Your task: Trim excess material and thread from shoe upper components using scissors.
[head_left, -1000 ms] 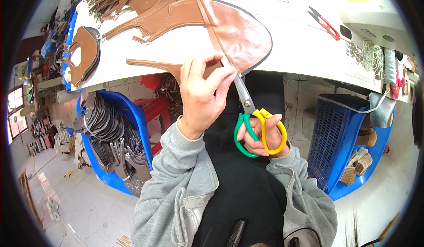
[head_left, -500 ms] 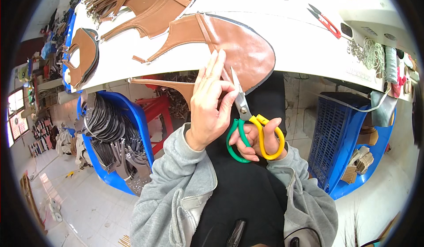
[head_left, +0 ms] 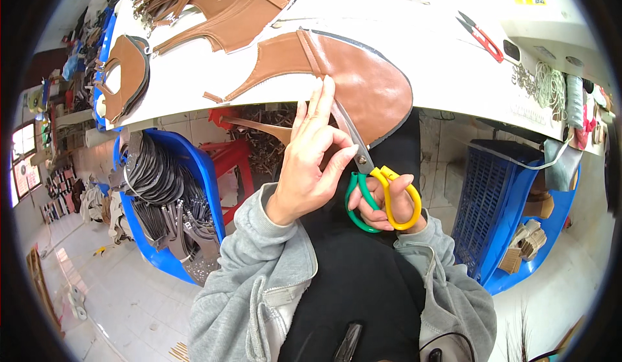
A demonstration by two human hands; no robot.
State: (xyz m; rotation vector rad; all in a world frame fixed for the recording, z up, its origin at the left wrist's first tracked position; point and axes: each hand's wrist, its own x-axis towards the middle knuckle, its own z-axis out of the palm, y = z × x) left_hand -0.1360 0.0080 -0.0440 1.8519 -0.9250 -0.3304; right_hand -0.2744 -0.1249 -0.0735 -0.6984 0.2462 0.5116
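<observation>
A brown leather piece with a rounded, dark-edged end and a narrow strap overhangs the table's near edge. My left hand lies on its lower edge, two fingers stretched over the leather, thumb and index finger bent together beside the scissors; what sits between them is hidden. In my right hand are metal scissors with one green and one yellow handle loop. Their blades point up and left along the leather's inner edge. Part of the blades is hidden by the leather and my left hand.
More brown leather pieces are piled at the far left, with a smaller curved one nearer. Red-handled snips lie at the right. Below stand a blue tub of dark straps, a red stool and a blue crate.
My right hand and the scissors have shifted slightly right, and the handle loops are closer together. The hanging strap has swung right and down off the table edge.
</observation>
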